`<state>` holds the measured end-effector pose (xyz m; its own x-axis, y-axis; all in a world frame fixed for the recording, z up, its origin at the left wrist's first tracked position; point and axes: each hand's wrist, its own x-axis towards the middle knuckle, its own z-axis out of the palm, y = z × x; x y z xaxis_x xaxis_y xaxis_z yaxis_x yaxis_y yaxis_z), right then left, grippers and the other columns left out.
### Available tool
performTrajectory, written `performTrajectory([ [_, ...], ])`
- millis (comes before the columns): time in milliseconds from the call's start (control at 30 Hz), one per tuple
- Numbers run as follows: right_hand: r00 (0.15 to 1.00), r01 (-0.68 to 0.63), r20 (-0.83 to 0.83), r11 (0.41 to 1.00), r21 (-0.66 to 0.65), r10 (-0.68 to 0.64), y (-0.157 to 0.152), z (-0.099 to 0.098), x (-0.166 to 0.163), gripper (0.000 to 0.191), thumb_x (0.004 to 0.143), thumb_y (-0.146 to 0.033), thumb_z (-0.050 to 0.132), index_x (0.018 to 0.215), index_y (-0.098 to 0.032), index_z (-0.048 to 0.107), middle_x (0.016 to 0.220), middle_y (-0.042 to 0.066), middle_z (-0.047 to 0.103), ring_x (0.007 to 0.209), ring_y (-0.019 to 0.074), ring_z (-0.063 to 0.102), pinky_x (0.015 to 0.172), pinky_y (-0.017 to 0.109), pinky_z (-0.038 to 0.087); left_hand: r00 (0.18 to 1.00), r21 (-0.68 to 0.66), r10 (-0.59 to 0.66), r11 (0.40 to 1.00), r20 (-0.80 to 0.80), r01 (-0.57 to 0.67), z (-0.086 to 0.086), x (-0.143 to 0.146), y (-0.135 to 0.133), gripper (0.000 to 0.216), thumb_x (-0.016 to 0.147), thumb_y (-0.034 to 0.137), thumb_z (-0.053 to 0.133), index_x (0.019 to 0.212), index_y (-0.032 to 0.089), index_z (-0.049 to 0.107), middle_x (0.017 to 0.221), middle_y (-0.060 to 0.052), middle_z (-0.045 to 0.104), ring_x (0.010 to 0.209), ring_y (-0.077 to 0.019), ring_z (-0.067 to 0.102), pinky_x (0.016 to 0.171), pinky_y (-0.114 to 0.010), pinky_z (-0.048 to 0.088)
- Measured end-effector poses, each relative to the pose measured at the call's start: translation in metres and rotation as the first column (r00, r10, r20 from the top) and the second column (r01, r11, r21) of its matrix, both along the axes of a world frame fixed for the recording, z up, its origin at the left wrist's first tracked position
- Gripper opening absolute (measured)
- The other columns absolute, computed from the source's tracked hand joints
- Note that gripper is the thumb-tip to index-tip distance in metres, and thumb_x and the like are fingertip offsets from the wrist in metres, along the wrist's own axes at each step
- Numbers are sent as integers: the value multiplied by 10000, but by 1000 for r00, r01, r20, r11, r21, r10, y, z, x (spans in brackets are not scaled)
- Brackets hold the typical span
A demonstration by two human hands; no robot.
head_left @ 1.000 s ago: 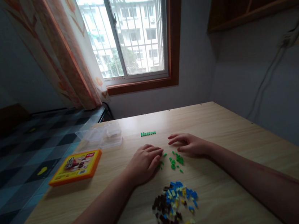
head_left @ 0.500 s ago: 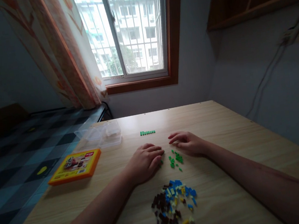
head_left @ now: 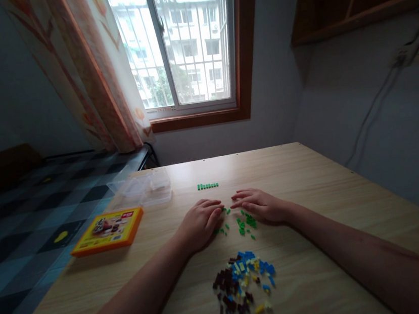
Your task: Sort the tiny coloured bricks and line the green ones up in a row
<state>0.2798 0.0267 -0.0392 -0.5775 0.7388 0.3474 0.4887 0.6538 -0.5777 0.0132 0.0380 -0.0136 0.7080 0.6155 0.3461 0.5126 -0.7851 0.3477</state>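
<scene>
Left hand [head_left: 201, 224] | right hand [head_left: 266, 206] | both palm-down beside green bricks [head_left: 251, 221] | undersides hidden; cannot tell whether holding anything

On the worktop [head_left: 307, 267], inward from its far edge, I see a green row [head_left: 207, 186], loose green bricks [head_left: 251, 220], a mixed pile [head_left: 228, 279]; by its left edge, a clear tray [head_left: 143, 189] and yellow box [head_left: 109, 229].

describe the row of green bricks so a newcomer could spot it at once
Find the wooden table below the window, then look to its far half. The row of green bricks lies just beyond the left hand. Unlike the scattered green bricks near that hand and the right hand, it forms a neat line.
</scene>
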Motion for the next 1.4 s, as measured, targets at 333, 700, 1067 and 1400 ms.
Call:
performTrajectory([
  [333,998,42,-36,999,-7,-42,-2,1,-2,608,1014,-562,231,1193,-237,713,1297,109,638,1262,260,530,1100,463,360,994,-26,99,995,50,-98,-4,1,3,443,1015,369,331,1078,190,731,1149,-64,715,1095,-216,612,1002,-379,466],
  [700,978,107,-163,981,-160,-133,20,-1,-19,319,862,-464,641,985,-210,790,1200,116,684,1081,269,645,991,429,474,962,-144,237,965,134,-217,-13,1,20,248,852,222,550,954,229,776,1038,-30,754,994,-217,673,952,-363,513],
  [1067,993,77,-80,995,-69,-82,31,-5,-24,221,781,-450,745,902,-276,806,1160,72,711,1152,281,602,1041,446,418,982,-21,169,986,79,-168,-20,2,22,200,850,233,621,938,272,797,1054,-42,736,1001,-234,627,947,-380,479],
  [1400,995,73,-68,995,-66,-77,33,-6,-25,234,776,-459,739,880,-260,806,1149,83,717,1173,292,589,1051,469,408,983,-30,142,990,118,-140,-19,1,22,130,799,192,658,813,226,782,961,-46,742,926,-208,651,912,-349,486],
])
